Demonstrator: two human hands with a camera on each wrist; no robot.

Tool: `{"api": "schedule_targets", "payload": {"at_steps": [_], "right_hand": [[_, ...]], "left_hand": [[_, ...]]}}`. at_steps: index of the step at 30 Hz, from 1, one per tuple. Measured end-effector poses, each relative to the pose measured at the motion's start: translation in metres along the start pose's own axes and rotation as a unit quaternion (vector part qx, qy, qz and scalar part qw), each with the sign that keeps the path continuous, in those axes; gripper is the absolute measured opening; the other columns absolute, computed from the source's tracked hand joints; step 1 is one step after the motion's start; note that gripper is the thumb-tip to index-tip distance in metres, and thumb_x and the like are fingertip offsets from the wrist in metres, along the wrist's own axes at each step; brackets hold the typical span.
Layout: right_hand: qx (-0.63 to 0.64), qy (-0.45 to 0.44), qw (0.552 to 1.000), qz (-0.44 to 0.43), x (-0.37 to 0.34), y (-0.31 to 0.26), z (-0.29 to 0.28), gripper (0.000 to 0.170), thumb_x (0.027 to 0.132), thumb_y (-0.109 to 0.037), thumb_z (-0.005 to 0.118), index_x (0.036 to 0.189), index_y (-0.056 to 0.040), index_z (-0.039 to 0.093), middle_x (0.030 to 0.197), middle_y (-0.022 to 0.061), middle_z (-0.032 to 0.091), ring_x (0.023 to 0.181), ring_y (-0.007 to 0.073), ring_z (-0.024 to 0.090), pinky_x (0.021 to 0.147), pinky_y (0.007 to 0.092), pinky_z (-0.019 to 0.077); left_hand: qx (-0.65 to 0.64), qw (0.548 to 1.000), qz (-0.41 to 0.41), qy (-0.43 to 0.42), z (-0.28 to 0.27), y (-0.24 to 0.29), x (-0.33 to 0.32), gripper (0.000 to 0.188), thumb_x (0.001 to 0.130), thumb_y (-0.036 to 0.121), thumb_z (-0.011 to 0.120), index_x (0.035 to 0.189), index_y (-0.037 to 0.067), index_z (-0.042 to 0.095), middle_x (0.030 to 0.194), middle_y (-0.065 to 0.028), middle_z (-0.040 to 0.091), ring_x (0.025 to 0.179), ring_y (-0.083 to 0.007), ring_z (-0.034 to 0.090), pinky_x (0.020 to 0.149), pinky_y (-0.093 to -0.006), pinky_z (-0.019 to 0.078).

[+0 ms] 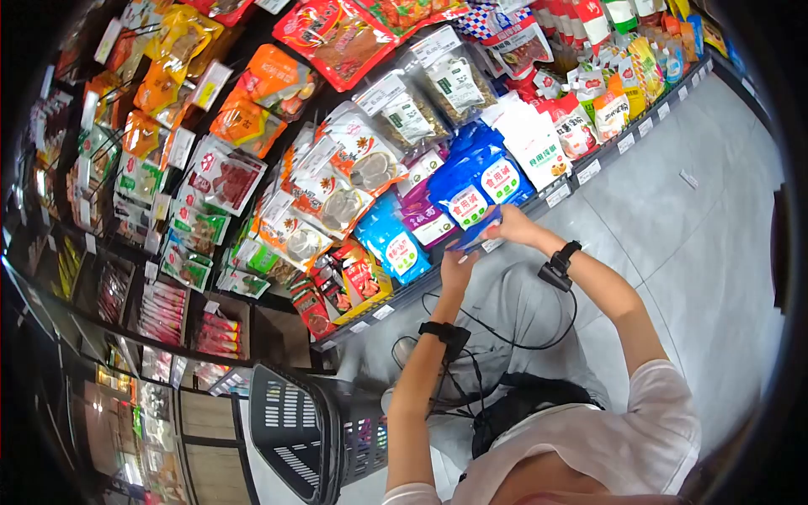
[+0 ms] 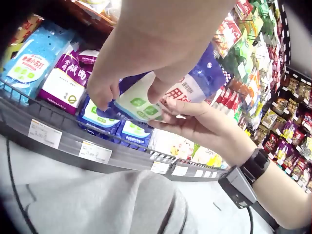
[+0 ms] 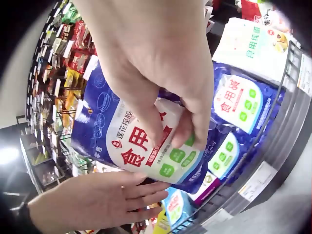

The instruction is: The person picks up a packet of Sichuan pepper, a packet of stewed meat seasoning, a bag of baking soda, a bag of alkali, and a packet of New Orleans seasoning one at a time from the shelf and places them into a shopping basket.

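Note:
A blue bag (image 3: 92, 131) of edible alkali, with a white label and red lettering, is held between both hands in front of the low shelf. My right hand (image 1: 515, 227) grips it at one side, with thumb and a bent finger over the label in the right wrist view. My left hand (image 1: 454, 269) holds the opposite end; in the left wrist view its thumb lies on the label and its fingers bend at the bag's edge. Similar blue bags (image 1: 488, 181) stand upright on the shelf just beyond the hands.
Beside the blue bags are purple bags (image 1: 427, 220), a light-blue bag (image 1: 396, 240) and white bags (image 1: 532, 143). A low rail with price tags (image 2: 45, 134) edges the shelf. Packets hang on hooks above. A grey basket (image 1: 324, 421) stands at lower left; cables (image 1: 539, 343) loop from the wrists.

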State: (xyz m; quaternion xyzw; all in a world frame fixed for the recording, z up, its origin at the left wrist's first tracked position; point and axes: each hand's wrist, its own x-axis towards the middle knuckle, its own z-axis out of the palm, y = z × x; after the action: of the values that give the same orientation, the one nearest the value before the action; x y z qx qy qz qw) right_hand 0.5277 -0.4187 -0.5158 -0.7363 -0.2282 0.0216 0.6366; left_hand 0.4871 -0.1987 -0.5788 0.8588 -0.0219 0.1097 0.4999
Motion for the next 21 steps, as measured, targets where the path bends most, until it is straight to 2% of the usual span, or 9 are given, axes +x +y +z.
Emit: {"api": "schedule_targets", "payload": {"at_steps": [2,4,9,12,14,17,19,20,21], "right_hand": [[0.100,-0.027,0.993,0.058,-0.007,-0.042,0.007,0.038,0.065,-0.009,0.071,0.094,0.0095,0.055,0.079,0.0138,0.061,0.073,0.0189,0.060,0.062,0.0278,0.0476],[0.152,-0.058,0.984,0.078,-0.007,-0.055,0.020,0.035,0.069,-0.005,0.068,0.098,0.0086,0.053,0.082,0.0116,0.060,0.068,0.0142,0.060,0.056,0.0221,0.0496],[0.192,-0.128,0.971,0.067,-0.019,-0.136,0.068,0.043,0.068,-0.012,0.073,0.102,0.0053,0.053,0.090,0.0102,0.060,0.073,0.0133,0.060,0.059,0.0231,0.0518],[0.159,-0.177,0.971,-0.031,-0.019,-0.188,0.101,0.036,0.070,-0.009,0.071,0.099,0.0043,0.055,0.089,0.0110,0.060,0.075,0.0147,0.060,0.062,0.0254,0.0525],[0.173,-0.213,0.959,-0.071,-0.023,-0.235,0.121,0.034,0.070,-0.010,0.071,0.098,0.0031,0.056,0.087,0.0097,0.061,0.074,0.0136,0.059,0.064,0.0265,0.0508],[0.148,-0.251,0.942,-0.164,-0.020,-0.286,0.167,0.029,0.074,-0.014,0.068,0.096,0.0004,0.057,0.083,0.0070,0.062,0.075,0.0116,0.059,0.066,0.0267,0.0478],[0.202,-0.241,0.911,-0.266,-0.031,-0.327,0.199,0.028,0.075,-0.015,0.067,0.096,-0.0003,0.057,0.081,0.0058,0.062,0.065,0.0105,0.059,0.057,0.0249,0.0485],[0.201,-0.297,0.921,-0.152,-0.036,-0.344,0.212,0.027,0.075,-0.016,0.066,0.095,-0.0007,0.057,0.078,0.0050,0.062,0.055,0.0086,0.056,0.046,0.0220,0.0463],[0.168,-0.266,0.920,-0.233,-0.046,-0.369,0.221,0.025,0.076,-0.016,0.065,0.094,-0.0001,0.057,0.075,0.0052,0.061,0.047,0.0074,0.053,0.038,0.0199,0.0428]], "left_hand": [[-0.037,0.998,-0.013,0.043,-0.016,0.009,-0.013,0.034,0.072,0.020,0.069,0.093,-0.003,0.056,0.097,-0.0119,0.059,0.086,-0.0180,0.056,0.075,-0.0301,0.0437],[0.026,0.997,-0.068,0.035,-0.055,0.095,-0.039,0.033,0.073,0.020,0.069,0.093,-0.003,0.057,0.095,-0.0124,0.060,0.086,-0.0181,0.056,0.076,-0.0297,0.0437],[0.015,0.994,-0.044,0.099,-0.137,0.098,-0.087,0.035,0.074,0.020,0.071,0.095,-0.003,0.055,0.091,-0.0109,0.061,0.087,-0.0173,0.056,0.077,-0.0287,0.0439],[-0.065,0.993,0.034,0.094,-0.188,0.169,-0.132,0.031,0.079,-0.004,0.058,0.106,-0.001,0.046,0.102,-0.0096,0.058,0.094,-0.0161,0.055,0.082,-0.0274,0.0417],[-0.066,0.990,0.016,0.126,-0.226,0.201,-0.161,0.039,0.079,-0.004,0.058,0.114,-0.002,0.042,0.110,-0.0105,0.055,0.105,-0.0166,0.051,0.087,-0.0266,0.0388],[-0.042,0.976,0.034,0.212,-0.279,0.235,-0.199,0.033,0.079,-0.003,0.058,0.108,0.001,0.044,0.098,-0.0062,0.056,0.082,-0.0086,0.053,0.072,-0.0209,0.0424],[-0.062,0.965,0.095,0.236,-0.310,0.252,-0.222,0.032,0.080,-0.003,0.058,0.109,0.000,0.043,0.100,-0.0066,0.056,0.086,-0.0102,0.054,0.075,-0.0220,0.0424],[-0.055,0.960,0.114,0.250,-0.327,0.256,-0.232,0.033,0.080,-0.003,0.058,0.110,-0.001,0.043,0.102,-0.0074,0.056,0.089,-0.0113,0.054,0.078,-0.0227,0.0421],[-0.047,0.955,0.132,0.261,-0.344,0.261,-0.242,0.035,0.080,-0.002,0.058,0.112,-0.001,0.043,0.104,-0.0081,0.056,0.092,-0.0125,0.054,0.081,-0.0234,0.0417]]}}
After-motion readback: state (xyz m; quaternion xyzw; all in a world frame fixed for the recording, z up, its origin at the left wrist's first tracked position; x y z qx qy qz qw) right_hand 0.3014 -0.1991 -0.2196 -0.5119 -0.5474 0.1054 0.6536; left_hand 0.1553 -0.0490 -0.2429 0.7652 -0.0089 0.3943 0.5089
